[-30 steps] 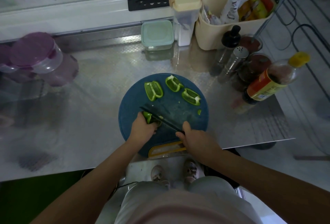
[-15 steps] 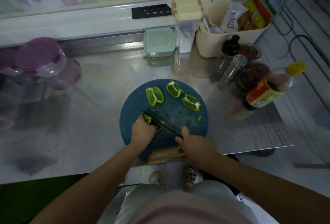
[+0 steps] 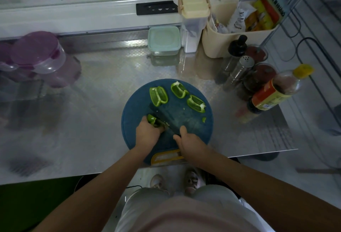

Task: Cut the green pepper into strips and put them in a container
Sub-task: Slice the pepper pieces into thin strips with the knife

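Left grip [image 3: 147, 134] tight around pepper piece [image 3: 152, 119], right grip [image 3: 190, 144] around knife [image 3: 167, 121]; mint container [image 3: 163, 40] lidded.

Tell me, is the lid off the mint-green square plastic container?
No, the mint-green square plastic container stands closed with its lid on top.

Single head view, looking steeply down, close over counter [image 3: 103, 102].

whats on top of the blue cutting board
Three loose pepper pieces, a small scrap, and a fourth piece the left hand holds against the knife in the right hand. What lies beneath the hands is covered.
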Tool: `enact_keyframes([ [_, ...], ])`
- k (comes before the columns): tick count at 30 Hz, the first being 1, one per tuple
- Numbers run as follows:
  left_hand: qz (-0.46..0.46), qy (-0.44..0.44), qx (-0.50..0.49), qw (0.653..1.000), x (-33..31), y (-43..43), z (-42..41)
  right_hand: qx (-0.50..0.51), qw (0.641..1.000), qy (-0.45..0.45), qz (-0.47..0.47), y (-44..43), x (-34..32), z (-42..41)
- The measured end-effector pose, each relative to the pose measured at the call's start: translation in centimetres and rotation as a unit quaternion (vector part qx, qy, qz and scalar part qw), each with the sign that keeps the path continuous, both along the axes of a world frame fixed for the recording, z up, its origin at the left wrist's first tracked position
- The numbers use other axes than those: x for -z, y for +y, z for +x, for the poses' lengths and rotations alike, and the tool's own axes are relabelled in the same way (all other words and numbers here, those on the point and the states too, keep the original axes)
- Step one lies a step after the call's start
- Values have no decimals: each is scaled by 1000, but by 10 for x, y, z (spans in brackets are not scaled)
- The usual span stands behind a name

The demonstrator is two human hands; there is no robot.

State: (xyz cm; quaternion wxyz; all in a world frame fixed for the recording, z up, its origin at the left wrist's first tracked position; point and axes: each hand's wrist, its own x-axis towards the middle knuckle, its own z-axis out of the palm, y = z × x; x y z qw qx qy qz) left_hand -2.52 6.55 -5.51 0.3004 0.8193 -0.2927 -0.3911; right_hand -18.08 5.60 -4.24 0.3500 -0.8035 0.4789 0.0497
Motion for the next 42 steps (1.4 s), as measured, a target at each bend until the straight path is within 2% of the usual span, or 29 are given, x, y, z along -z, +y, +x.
enact_keyframes([
  [6,14,-12,-17,1000,-4,-2,-3,59,994,-76,48,-1,-6,-2],
  [8,31,-13,-18,999,-5,-4,-2,60,996,-66,32,6,-5,-3],
  [12,41,3,-27,999,-5,-6,-1,23,998,-3,-61,19,5,-6],
  [15,43,5,-28,999,-4,-6,0,17,997,8,-75,18,8,-6],
  [24,41,8,-34,999,-3,-7,1,47,998,-18,-49,20,7,-3],
  [30,42,-2,-23,999,-4,-8,0,74,996,-46,1,18,3,2],
  [42,34,9,-24,999,-3,-5,3,112,992,-64,2,13,-3,2],
])
